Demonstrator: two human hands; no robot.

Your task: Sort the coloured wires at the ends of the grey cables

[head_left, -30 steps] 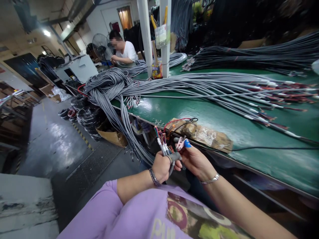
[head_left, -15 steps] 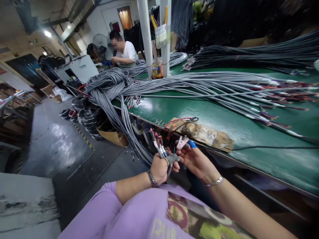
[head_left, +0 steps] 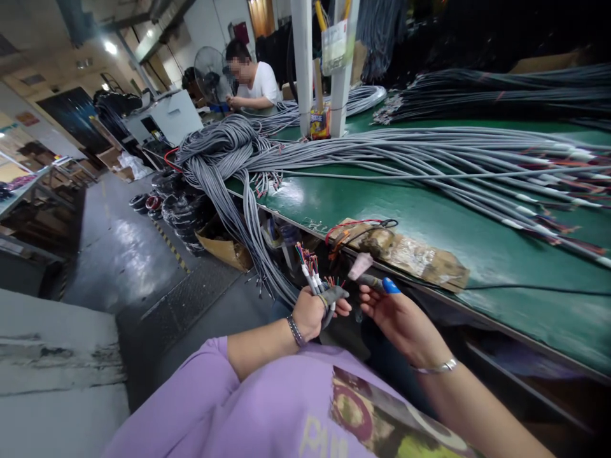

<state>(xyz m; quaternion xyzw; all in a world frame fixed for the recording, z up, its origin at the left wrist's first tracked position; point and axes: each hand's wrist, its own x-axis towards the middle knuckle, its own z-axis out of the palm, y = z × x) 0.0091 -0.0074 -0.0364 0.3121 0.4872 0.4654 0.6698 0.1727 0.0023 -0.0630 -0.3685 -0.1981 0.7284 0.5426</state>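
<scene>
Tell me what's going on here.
A person's left hand grips a bunch of cables with colored wires showing at the ends. The right hand is apart from them, fingers curled near a small pink object; whether it holds that is unclear. Long gray cords lie across the green table.

Looked forward and down from the head, close above left grip (head_left: 310, 313) and right grip (head_left: 403, 320), across the desk (head_left: 515, 312).

Fan (head_left: 206, 75) near co-worker (head_left: 262, 84), carton (head_left: 219, 247) on floor (head_left: 107, 235)
</scene>
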